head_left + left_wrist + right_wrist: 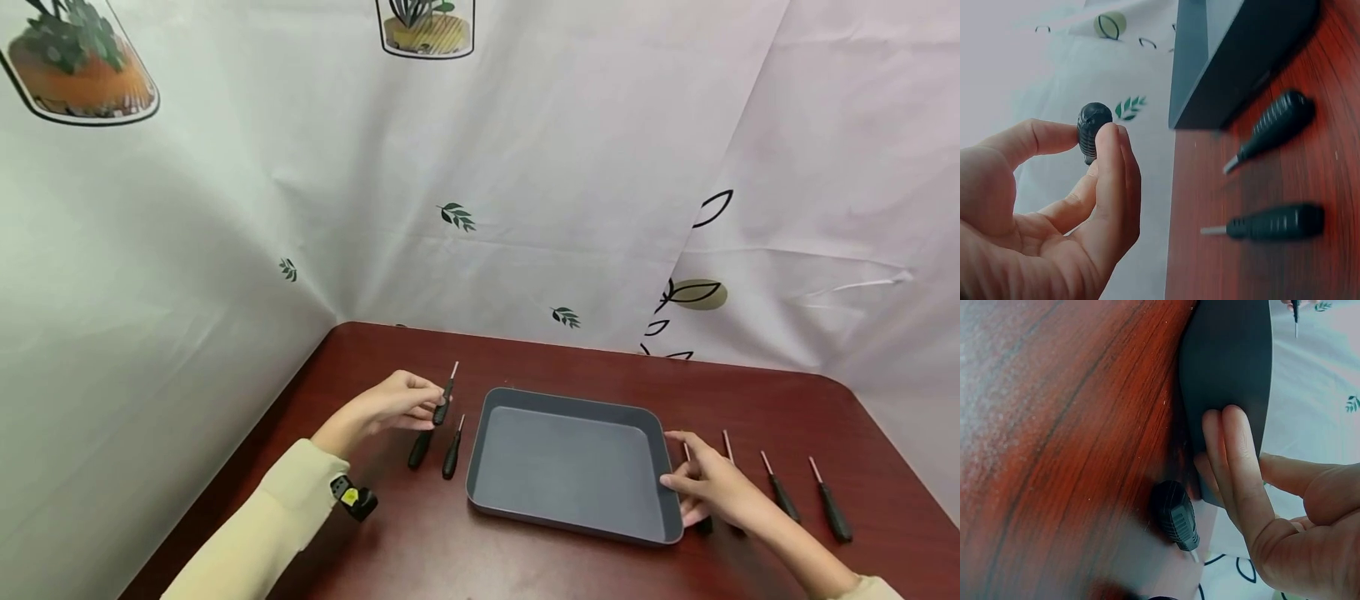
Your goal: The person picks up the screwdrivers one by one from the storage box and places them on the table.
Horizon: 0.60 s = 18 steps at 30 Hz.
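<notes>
My left hand (393,402) pinches a small screwdriver (442,407) by its black ribbed handle, between thumb and fingers. It is raised above the table with its shaft pointing up and away. In the left wrist view the handle (1088,128) shows end-on and hides the shaft. A grey rectangular tray (570,471) lies on the table between the hands. My right hand (716,485) grips its right wall, thumb over the rim and fingers against the outside. The right wrist view shows those fingers (1241,450) flat along the outer wall.
Two black-handled screwdrivers, one nearer the tray (452,457) and one farther left (420,450), lie left of it. Several more, including the rightmost screwdriver (834,510), lie to the right, some partly behind my right hand. A pale printed cloth (525,208) hangs behind the dark red table (420,533).
</notes>
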Each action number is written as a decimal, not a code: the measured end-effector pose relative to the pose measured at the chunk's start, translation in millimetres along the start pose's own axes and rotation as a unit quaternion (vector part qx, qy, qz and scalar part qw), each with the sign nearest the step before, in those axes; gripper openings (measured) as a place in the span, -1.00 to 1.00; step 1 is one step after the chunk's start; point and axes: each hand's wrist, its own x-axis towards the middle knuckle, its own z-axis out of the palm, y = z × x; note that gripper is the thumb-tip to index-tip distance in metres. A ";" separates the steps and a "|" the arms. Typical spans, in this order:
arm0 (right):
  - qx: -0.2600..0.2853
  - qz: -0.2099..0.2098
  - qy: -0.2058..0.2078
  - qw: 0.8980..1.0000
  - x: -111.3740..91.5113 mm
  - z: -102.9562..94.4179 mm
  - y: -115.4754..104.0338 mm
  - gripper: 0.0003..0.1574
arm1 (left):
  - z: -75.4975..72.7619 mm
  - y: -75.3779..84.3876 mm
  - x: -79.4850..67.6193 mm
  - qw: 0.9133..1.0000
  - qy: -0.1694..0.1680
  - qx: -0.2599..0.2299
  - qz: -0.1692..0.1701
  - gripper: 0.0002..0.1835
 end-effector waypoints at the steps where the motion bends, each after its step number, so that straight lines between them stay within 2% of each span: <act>1: -0.002 -0.001 0.001 1.000 0.1 0.2 0.0 -0.03 | -3.0 -1.6 -0.4 1.000 0.003 0.001 0.000 -0.59; 13: -0.004 0.002 0.000 1.000 0.6 -0.3 -0.7 -0.04 | -31.8 -21.2 -3.3 0.998 0.054 -0.002 -0.021 -0.55; 18: 0.001 0.003 0.001 1.000 0.7 0.0 -0.5 -0.03 | -43.2 -29.7 -4.1 0.998 0.055 -0.002 -0.026 -0.55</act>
